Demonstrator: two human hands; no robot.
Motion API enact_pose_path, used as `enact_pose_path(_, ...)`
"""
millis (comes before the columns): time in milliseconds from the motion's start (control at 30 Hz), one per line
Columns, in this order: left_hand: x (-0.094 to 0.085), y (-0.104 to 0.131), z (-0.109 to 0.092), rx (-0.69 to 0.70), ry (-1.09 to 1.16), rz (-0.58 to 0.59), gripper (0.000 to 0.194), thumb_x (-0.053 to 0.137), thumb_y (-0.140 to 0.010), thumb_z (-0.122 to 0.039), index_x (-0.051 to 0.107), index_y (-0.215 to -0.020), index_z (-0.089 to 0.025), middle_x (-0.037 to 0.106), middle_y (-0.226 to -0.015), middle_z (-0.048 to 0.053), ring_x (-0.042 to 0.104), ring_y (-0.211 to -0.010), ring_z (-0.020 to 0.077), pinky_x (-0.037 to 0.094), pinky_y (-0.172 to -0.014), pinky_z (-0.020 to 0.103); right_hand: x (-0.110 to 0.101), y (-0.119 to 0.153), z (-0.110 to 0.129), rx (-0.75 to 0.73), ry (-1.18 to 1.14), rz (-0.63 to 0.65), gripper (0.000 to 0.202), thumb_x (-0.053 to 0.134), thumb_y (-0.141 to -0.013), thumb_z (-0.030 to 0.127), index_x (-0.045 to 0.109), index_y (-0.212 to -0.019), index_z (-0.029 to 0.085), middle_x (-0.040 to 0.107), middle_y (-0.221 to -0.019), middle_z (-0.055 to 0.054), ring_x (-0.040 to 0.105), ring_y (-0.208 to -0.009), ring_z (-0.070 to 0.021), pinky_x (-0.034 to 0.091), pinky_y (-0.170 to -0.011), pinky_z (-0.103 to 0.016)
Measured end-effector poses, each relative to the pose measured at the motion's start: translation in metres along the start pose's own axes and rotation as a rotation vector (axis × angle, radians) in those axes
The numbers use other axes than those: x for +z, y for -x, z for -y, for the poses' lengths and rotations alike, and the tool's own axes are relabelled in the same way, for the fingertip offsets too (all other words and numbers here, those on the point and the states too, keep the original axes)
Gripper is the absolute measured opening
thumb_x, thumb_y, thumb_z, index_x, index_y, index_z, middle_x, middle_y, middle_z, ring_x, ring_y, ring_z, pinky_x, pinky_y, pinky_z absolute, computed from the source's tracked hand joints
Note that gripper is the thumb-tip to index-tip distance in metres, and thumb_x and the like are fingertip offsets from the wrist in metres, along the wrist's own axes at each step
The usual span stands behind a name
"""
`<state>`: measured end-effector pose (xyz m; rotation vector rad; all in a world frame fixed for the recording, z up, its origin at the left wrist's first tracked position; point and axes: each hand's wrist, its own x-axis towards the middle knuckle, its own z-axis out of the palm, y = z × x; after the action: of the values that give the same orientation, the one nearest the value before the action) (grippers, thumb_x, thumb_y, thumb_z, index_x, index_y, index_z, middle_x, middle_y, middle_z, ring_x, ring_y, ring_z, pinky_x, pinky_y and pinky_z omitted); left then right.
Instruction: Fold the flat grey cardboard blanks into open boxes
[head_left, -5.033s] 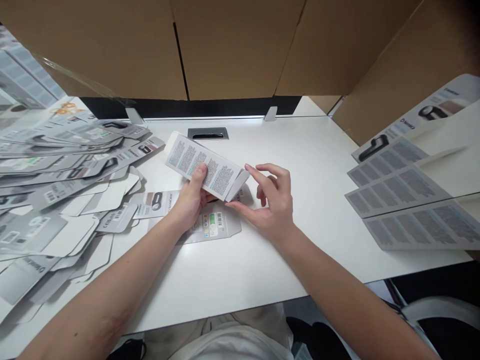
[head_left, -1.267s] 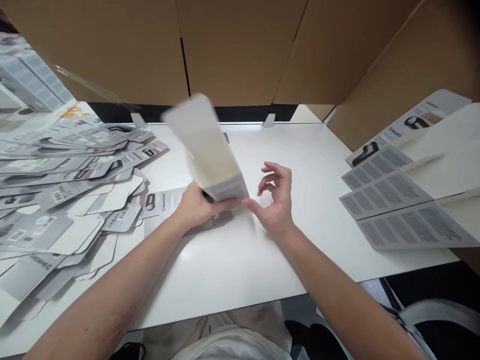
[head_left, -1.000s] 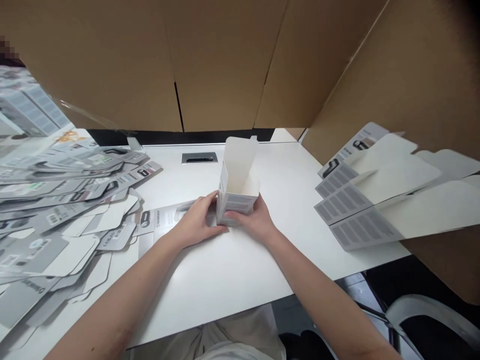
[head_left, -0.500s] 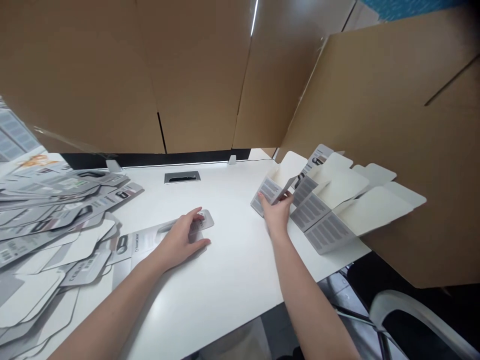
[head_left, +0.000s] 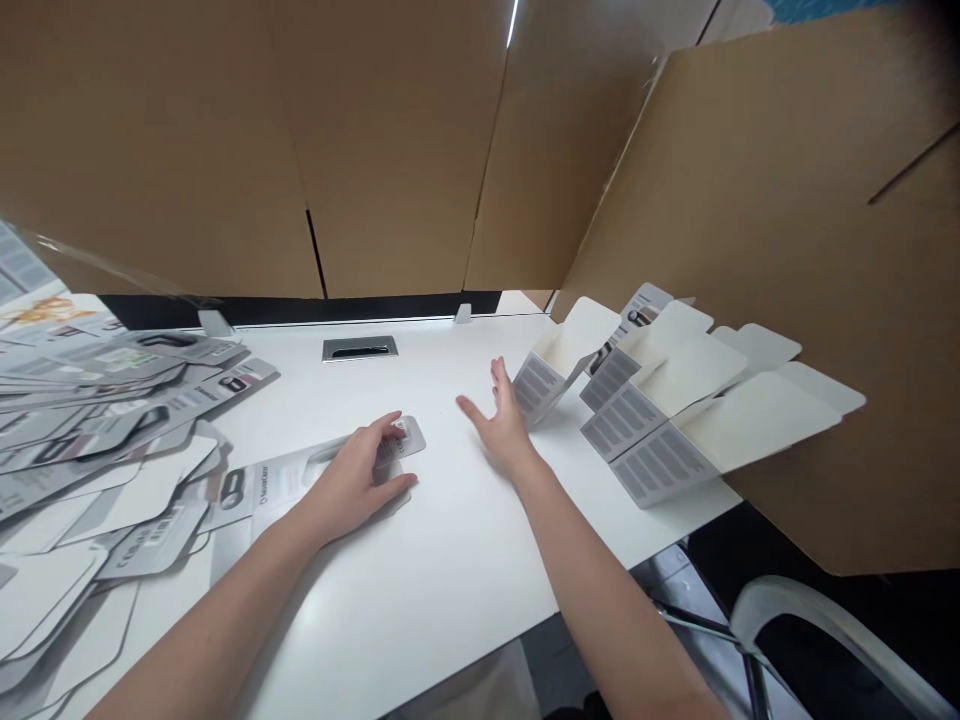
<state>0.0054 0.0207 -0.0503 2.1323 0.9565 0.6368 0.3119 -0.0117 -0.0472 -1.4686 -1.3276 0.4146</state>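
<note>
My left hand (head_left: 360, 468) rests on a flat printed packaging card (head_left: 289, 480) on the table, thumb apart from the bent fingers, pressing on it rather than gripping it. Just left of the folded cards, my right hand (head_left: 501, 425) is in the air with thumb and fingers spread and nothing in it. Closest to it stands a folded card (head_left: 537, 385) with a grey text panel and a white inner face. Beyond, several more folded cards (head_left: 660, 455) lean together in a row at the right, their white flaps up.
A large overlapping pile of flat printed cards (head_left: 90, 450) covers the left of the white table (head_left: 450, 560). Cardboard panels (head_left: 397, 150) wall off the back and right. A metal cable outlet (head_left: 360, 348) is set in the tabletop. A chair (head_left: 817, 610) stands lower right.
My right hand has let go of the folded card beside the row and moved left, its fingers spreading. My left hand stays on the flat card. The view has shifted slightly.
</note>
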Motion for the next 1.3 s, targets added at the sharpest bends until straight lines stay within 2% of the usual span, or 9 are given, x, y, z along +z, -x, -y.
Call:
enact_pose_path(100,-0.001,0.000,0.000,0.020,-0.003,0.003,0.084,0.080,-0.106,-0.057,0.046,-0.178,-0.032,0.071,-0.164,0.018,0.068,-0.148,0.0427,0.057,-0.120,0.064,-0.007,-0.010,-0.023,0.128,-0.097,-0.117,0.133,0.081,-0.097,0.089,0.015,-0.196,0.029,0.024,-0.202,-0.021,0.030,-0.187,-0.0365,0.025,-0.152,-0.062)
enact_pose_path(233,-0.002,0.000,0.001,0.024,-0.031,0.011,0.081,0.079,-0.108,-0.059,0.047,-0.178,-0.033,0.071,-0.164,0.017,0.068,-0.146,0.0417,0.057,-0.117,0.060,-0.026,-0.022,-0.045,0.224,-0.196,-0.281,0.137,0.086,-0.087,0.092,0.026,-0.193,0.028,0.034,-0.197,-0.025,0.045,-0.180,-0.0395,0.039,-0.145,-0.060)
enact_pose_path(400,-0.003,0.000,0.001,0.015,-0.051,0.007,0.081,0.078,-0.108,-0.064,0.050,-0.177,-0.033,0.072,-0.162,0.016,0.068,-0.144,0.0413,0.058,-0.114,0.058,-0.055,-0.035,-0.071,0.299,-0.246,-0.445,0.104,0.089,-0.082,0.087,0.063,-0.159,0.022,0.068,-0.168,-0.025,0.074,-0.150,-0.0381,0.058,-0.128,-0.055)
enact_pose_path(600,-0.004,-0.001,0.000,-0.005,-0.067,0.020,0.078,0.077,-0.107,-0.067,0.053,-0.173,-0.033,0.071,-0.161,0.015,0.068,-0.140,0.0406,0.060,-0.110,0.056,-0.066,-0.041,-0.090,0.270,-0.171,-0.712,0.082,0.084,-0.085,0.080,0.067,-0.137,0.020,0.077,-0.143,-0.023,0.078,-0.137,-0.0365,0.063,-0.118,-0.054)
enact_pose_path(767,-0.004,0.000,-0.001,0.000,-0.055,0.010,0.077,0.078,-0.106,-0.068,0.056,-0.170,-0.033,0.072,-0.160,0.015,0.068,-0.141,0.0413,0.060,-0.112,0.059,-0.057,-0.037,-0.086,0.266,-0.209,-0.545,0.072,0.083,-0.084,0.078,0.070,-0.127,0.022,0.081,-0.129,-0.017,0.081,-0.119,-0.0330,0.066,-0.109,-0.053)
enact_pose_path(900,-0.003,0.001,-0.003,-0.045,0.026,-0.020,0.079,0.080,-0.105,-0.065,0.054,-0.173,-0.032,0.072,-0.161,0.016,0.071,-0.139,0.0384,0.060,-0.116,0.059,-0.061,-0.038,-0.080,0.210,-0.116,-0.718,0.073,0.085,-0.085,0.073,0.065,-0.134,0.023,0.077,-0.142,-0.022,0.076,-0.134,-0.0350,0.059,-0.121,-0.059)
enact_pose_path(1000,-0.006,0.000,-0.007,-0.082,0.125,-0.086,0.078,0.082,-0.103,-0.064,0.056,-0.170,-0.033,0.073,-0.160,0.015,0.075,-0.135,0.0358,0.060,-0.119,0.059,-0.061,-0.038,-0.072,0.218,-0.104,-0.703,0.066,0.083,-0.087,0.074,0.066,-0.126,0.023,0.078,-0.136,-0.021,0.077,-0.128,-0.0353,0.059,-0.121,-0.060)
enact_pose_path(1200,-0.053,-0.003,-0.021,-0.061,-0.050,-0.251,0.080,0.091,-0.090,-0.071,0.067,-0.155,-0.030,0.071,-0.162,0.014,0.067,-0.150,0.0408,0.054,-0.126,0.059,-0.029,-0.016,-0.033,0.137,-0.077,-0.392,0.059,0.081,-0.091,0.071,0.073,-0.124,0.023,0.080,-0.131,-0.017,0.076,-0.122,-0.0335,0.065,-0.105,-0.053)
enact_pose_path(1300,-0.081,0.000,-0.020,-0.241,-0.328,-0.112,0.098,0.104,-0.063,-0.079,0.075,-0.143,-0.030,0.077,-0.150,0.016,0.060,-0.150,0.0525,0.048,-0.125,0.068,-0.009,0.002,-0.009,0.068,-0.050,-0.146,0.051,0.081,-0.099,0.065,0.075,-0.130,0.025,0.080,-0.133,-0.015,0.076,-0.123,-0.0325,0.064,-0.110,-0.055)
